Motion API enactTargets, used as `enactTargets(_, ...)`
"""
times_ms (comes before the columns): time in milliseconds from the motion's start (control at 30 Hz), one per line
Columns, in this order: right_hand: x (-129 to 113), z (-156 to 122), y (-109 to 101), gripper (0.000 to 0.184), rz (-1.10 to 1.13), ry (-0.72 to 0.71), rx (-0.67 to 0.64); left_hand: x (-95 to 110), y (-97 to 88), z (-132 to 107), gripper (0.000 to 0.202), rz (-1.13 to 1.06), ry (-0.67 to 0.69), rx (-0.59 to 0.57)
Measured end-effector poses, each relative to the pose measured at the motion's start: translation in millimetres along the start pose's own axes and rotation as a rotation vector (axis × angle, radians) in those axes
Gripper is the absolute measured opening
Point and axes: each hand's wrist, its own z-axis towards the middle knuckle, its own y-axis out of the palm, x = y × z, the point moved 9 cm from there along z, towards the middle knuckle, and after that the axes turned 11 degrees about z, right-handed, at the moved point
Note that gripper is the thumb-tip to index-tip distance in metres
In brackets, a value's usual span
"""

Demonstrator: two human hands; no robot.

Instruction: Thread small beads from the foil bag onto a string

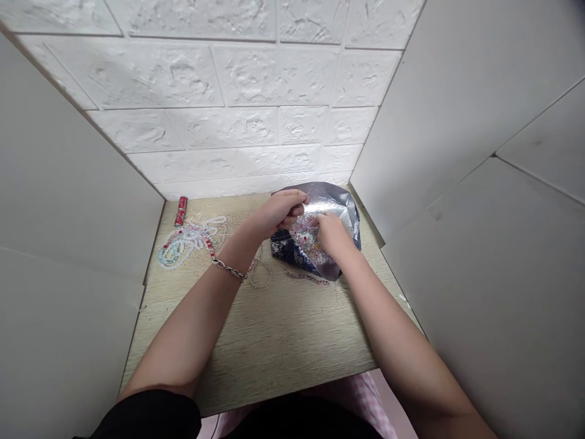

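A silver-lined bag [336, 194] with a dark blue patterned outside lies open at the back of the table. Many small pink, red and clear beads [307, 239] fill its hollow. My left hand [284, 213] is over the bag's left side, its fingers closed in a pinch; what they hold is too fine to make out. Into the beads reach the curled fingers of my right hand [333, 233], fingertips together, and whatever is between them is hidden. A strand of pinkish beads [311, 278] lies along the bag's front edge.
Several strung bead strands [187, 241], white, pale blue and red, are heaped at the table's left. Behind them stands a red cylinder [181, 211]. A looped strand [260, 275] rests near my left wrist. A white brick-patterned wall [247, 128] and grey side panels enclose the wooden table [283, 341].
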Motion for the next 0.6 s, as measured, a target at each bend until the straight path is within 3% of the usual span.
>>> enactTargets(367, -13, 1, 5, 0.03, 0.107, -0.13, -0.024, 0, -0.2, -1, 0.012, 0.006, -0.009, 0.003)
enactTargets(600, -11, 4, 6, 0.026, 0.128, -0.132, 0.011, 1, 0.8, -2, 0.01, 0.013, -0.015, 0.003)
